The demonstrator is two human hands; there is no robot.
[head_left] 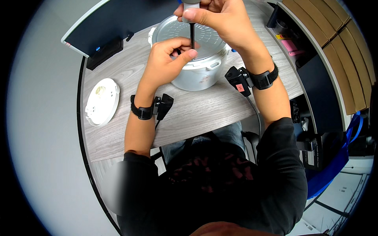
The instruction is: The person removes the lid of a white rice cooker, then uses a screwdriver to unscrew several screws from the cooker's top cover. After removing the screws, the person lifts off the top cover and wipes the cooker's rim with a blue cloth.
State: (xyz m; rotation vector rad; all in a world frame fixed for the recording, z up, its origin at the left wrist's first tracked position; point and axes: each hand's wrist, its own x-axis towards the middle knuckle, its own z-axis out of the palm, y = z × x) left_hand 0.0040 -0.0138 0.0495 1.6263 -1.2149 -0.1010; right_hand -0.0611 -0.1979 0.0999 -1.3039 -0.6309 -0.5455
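Note:
My right hand (226, 17) grips the grey handle of a screwdriver (192, 33), held upright with its dark shaft pointing down. Lower down, my left hand (165, 57) closes its thumb and fingers around the shaft near the tip, at the near rim of a round pot (197, 80). The pot has a pale, silvery body and a white rim with a small side loop. A metal disc with radiating slots (165, 33) covers its top. What the tip meets is hidden behind my left thumb.
A round white plastic cover (114, 100) lies on the wood-grain table (130, 78) at the left. Behind it stand a dark panel (130, 19) and a black box (104, 55). Cardboard boxes (342, 59) sit on a shelf unit to the right, with a blue bag (330, 179) below. A cable (258, 118) hangs from my right wrist device.

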